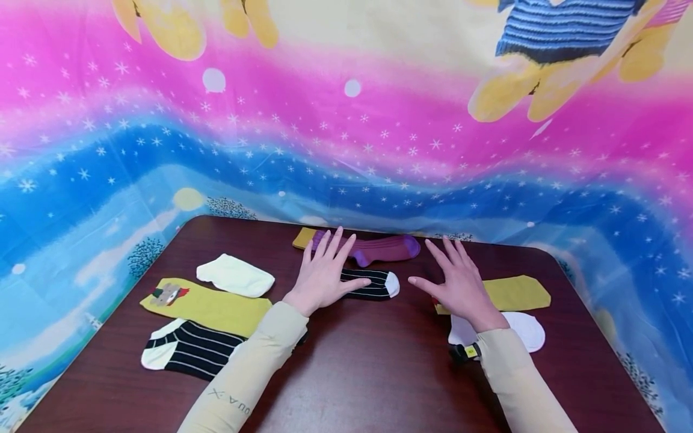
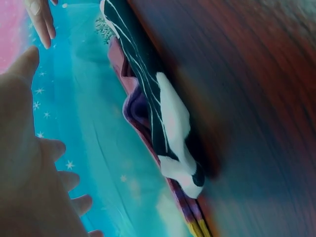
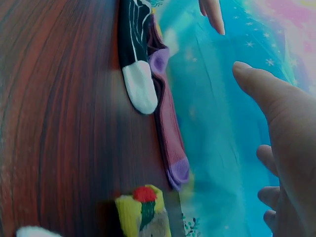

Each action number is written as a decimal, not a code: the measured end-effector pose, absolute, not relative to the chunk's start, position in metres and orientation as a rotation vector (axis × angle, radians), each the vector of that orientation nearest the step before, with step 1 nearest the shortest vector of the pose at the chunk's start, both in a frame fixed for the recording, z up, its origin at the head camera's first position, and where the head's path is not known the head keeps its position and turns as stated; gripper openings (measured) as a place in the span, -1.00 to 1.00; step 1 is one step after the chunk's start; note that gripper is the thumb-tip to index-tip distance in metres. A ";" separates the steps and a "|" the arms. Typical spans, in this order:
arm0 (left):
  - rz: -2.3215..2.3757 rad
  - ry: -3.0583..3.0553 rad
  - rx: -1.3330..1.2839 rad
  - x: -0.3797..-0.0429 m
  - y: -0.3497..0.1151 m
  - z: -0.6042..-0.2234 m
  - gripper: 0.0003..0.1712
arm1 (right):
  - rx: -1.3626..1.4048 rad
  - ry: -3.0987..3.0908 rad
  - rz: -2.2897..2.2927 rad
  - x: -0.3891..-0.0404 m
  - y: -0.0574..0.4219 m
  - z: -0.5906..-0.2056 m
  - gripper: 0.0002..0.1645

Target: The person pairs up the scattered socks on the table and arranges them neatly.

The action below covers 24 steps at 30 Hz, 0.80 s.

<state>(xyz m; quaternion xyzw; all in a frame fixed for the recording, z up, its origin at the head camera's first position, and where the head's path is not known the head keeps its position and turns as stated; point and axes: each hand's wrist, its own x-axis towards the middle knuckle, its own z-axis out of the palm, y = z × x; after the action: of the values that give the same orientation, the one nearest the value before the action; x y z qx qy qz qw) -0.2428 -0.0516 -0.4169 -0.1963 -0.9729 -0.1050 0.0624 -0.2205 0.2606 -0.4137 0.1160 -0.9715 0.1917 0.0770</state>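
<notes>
Two socks sit centre, far half of the tabletop point(image 1: 357, 373): a striped black sock point(image 1: 376, 284) with white toe and, just behind it near the far edge, a purple sock point(image 1: 384, 248) with yellow cuff. Left hand point(image 1: 325, 276) and right hand point(image 1: 460, 288) hover above, fingers straight and spread. Left side: cream sock point(image 1: 235, 275), bear-figured yellow sock point(image 1: 211, 304), white-toed black sock point(image 1: 197, 349). Right side: plain-ended yellow sock point(image 1: 517, 293), white sock point(image 1: 525, 331), both partly hidden by the right arm. Snowflake-printed backdrop point(image 1: 346, 132) behind.
</notes>
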 end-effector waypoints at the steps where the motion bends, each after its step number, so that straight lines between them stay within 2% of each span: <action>1: -0.302 -2.945 -0.596 -0.243 -0.051 -0.417 0.19 | 0.345 -2.907 0.574 -0.220 0.262 -0.414 0.19; 24: -0.269 -2.913 -0.742 -0.235 -0.019 -0.420 0.19 | 0.256 -2.901 0.630 -0.209 0.296 -0.416 0.16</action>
<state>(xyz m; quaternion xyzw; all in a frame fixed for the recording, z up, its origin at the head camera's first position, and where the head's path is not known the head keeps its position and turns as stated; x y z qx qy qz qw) -0.2352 -0.0190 -0.4202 -0.2455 -0.9633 -0.0890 0.0619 -0.2086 0.2959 -0.4157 0.0855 -0.9704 0.2109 0.0809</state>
